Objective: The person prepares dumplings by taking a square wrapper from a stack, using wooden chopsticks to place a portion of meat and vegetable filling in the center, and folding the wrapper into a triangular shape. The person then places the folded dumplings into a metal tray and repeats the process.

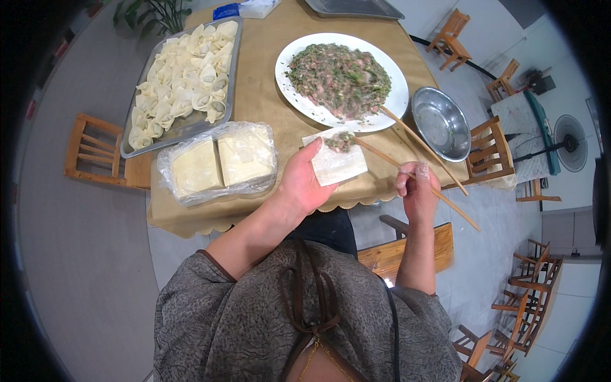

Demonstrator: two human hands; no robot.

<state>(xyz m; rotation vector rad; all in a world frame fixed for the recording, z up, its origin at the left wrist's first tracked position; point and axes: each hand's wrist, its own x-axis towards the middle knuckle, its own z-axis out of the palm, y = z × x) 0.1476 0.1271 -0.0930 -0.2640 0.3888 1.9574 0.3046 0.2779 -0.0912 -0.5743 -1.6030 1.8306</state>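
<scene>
My left hand (308,179) holds a square dough wrapper (339,164) on its palm and fingers, thumb over the wrapper's left edge. A small lump of minced meat filling (340,142) lies near the wrapper's far edge. Gripped in my right hand (419,191), a wooden chopstick (382,155) reaches its tip to that lump. A second chopstick (425,148) runs from the plate's near rim past my right hand; I cannot tell if the hand touches it. Beyond the wrapper, a white oval plate (289,88) bears a heap of meat and chopped greens (341,79).
Left of my hands, plastic wrap (267,143) surrounds two stacks of wrappers (246,155). A metal tray (181,131) behind them holds many folded dumplings (184,79). A steel bowl (441,124) stands at the table's right edge. Another tray (355,7) lies at the far end.
</scene>
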